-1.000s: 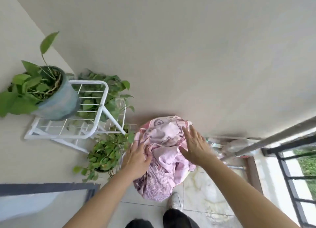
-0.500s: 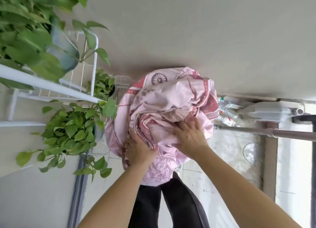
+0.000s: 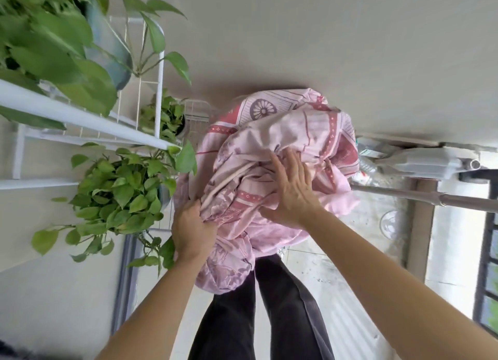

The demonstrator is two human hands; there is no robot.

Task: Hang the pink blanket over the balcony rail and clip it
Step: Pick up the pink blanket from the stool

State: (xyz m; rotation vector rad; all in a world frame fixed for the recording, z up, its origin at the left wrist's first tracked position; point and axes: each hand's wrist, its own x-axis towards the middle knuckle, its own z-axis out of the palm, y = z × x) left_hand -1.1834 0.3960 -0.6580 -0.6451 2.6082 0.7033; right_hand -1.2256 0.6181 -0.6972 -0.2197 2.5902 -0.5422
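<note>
A bunched pink blanket (image 3: 291, 133) with dark pink bands and a wheel print fills the middle of the view, in front of the beige wall. My left hand (image 3: 192, 230) grips its lower left folds, fingers curled into the cloth. My right hand (image 3: 292, 187) lies flat on the top of the bundle, fingers spread and straight. A loose end of the blanket hangs down over my dark trousers (image 3: 269, 319). The grey balcony rail (image 3: 420, 196) runs off to the right, apart from the blanket. No clips are visible.
A white wire plant stand (image 3: 80, 117) with leafy green potted plants (image 3: 121, 195) crowds the left side, close to my left hand. Black balcony bars (image 3: 487, 265) stand at the far right. A white appliance (image 3: 431, 162) and clutter lie on the floor by the wall.
The blanket has come up closer to the camera. My right hand opened and slid higher on the bundle. My left hand shifted left and keeps its grip.
</note>
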